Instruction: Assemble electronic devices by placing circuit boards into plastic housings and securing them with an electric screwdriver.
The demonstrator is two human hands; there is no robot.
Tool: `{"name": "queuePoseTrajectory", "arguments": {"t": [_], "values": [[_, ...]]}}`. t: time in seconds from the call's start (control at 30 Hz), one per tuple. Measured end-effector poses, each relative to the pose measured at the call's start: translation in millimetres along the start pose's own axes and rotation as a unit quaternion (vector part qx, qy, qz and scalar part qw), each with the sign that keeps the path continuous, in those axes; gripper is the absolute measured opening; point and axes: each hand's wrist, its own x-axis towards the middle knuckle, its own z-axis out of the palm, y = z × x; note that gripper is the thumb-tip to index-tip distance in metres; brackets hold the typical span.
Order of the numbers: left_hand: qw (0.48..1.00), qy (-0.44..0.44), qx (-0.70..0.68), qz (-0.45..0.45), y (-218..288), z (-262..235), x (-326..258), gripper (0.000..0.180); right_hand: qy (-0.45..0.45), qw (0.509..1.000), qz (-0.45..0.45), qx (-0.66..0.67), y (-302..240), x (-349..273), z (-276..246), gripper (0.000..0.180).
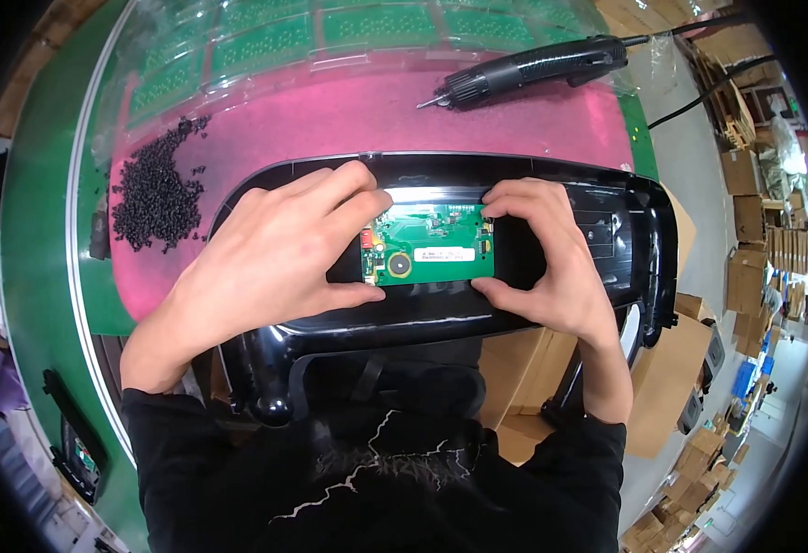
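Observation:
Between my two hands is a green circuit board (pixel 441 241) with a white label, a round dark component and a red part at its left end. My left hand (pixel 284 244) pinches its left end, thumb at the near edge and fingers at the far edge. The right end is gripped the same way by my right hand (pixel 551 253). Beneath the board lies a large glossy black plastic housing (pixel 404 323), and the board sits over or in its recess; whether it touches the bottom I cannot tell.
A black electric screwdriver (pixel 533 74) lies on the pink mat (pixel 330 115) at the far right. Small black screws (pixel 153 194) form a pile at left. Clear trays (pixel 265 46) with green boards stand at the back. Cardboard boxes (pixel 666 387) are at right; another black housing (pixel 74 438) is lower left.

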Motion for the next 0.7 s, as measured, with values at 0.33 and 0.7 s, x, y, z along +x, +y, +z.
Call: {"name": "queuePoseTrajectory", "arguments": {"t": [0.33,0.7], "values": [[1.0,0.014,0.003,0.017,-9.3,0.4,-3.7,0.066,-0.015,1.0,0.014,0.007,-2.8,6.8,4.2,0.059],[1.0,-0.008,0.021,0.013,-6.4,-4.9,-3.8,0.067,-0.046,0.999,0.023,-0.002,-5.2,7.9,-3.7,0.062]]}}
